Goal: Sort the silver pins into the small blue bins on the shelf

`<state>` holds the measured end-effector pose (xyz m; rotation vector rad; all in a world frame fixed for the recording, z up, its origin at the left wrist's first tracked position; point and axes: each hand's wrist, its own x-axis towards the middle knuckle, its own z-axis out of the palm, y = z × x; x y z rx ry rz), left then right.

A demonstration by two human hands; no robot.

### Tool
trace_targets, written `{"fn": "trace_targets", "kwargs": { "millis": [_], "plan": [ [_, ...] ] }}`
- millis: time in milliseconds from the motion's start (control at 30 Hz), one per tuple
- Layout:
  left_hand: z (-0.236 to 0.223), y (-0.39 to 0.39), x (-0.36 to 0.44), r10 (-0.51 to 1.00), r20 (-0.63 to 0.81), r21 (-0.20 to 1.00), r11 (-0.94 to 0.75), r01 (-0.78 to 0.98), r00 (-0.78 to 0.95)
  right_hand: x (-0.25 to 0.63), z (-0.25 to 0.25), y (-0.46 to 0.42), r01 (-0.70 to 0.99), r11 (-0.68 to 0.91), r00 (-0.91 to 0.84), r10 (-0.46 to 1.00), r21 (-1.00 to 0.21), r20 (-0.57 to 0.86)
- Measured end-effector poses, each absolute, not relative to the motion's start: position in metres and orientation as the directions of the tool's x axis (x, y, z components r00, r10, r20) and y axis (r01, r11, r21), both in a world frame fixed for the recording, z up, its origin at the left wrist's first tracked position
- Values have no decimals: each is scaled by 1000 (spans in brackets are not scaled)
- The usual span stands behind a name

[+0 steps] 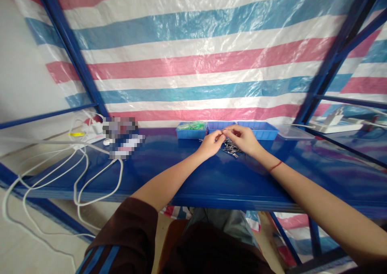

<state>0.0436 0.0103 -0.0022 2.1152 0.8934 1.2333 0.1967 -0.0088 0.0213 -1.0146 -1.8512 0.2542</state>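
Observation:
My left hand (212, 143) and my right hand (242, 139) meet above the blue table, thumbs and fingertips pinched close together. Whatever sits between the fingertips is too small to make out. Just below and between the hands lies a loose pile of thin metal pieces (232, 149), some with pale ends. Behind my left hand stands a blue bin (191, 133) with green and clear plastic pieces in it. Two more blue bins stand in the same row, one partly hidden behind my hands, the other, a blue bin (266, 132), behind my right hand.
A clear plastic lid or tray (294, 132) lies right of the bins. White cables (121, 173) loop over the table's left side, near a blurred-out patch. A white power strip (341, 123) sits at far right. Blue metal posts (66, 44) frame a striped plastic sheet (193, 60).

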Motion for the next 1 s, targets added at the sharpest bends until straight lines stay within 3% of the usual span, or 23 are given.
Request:
{"fn": "trace_targets", "kwargs": {
  "millis": [233, 533, 700, 867, 1000],
  "plan": [
    [1, 13, 41, 735, 643, 688, -677, 261, 215, 191, 31, -25, 628, 667, -214, 643, -401, 736],
    [4, 12, 38, 714, 676, 653, -694, 303, 180, 200, 27, -12, 654, 647, -292, 693, -391, 659],
    [2, 13, 41, 701, 677, 624, -708, 332, 224, 200, 19, -4, 581, 586, -310, 801, -565, 512],
    [-2, 12, 38, 664, 664, 493, -734, 467, 342, 218, 14, 16, 397, 331, 150, 896, -856, 417],
    [-3, 2, 34, 639, 509, 282, -757, 590, 576, 247, 10, 30, 276, 154, 396, 881, -949, 258]
  ]
}}
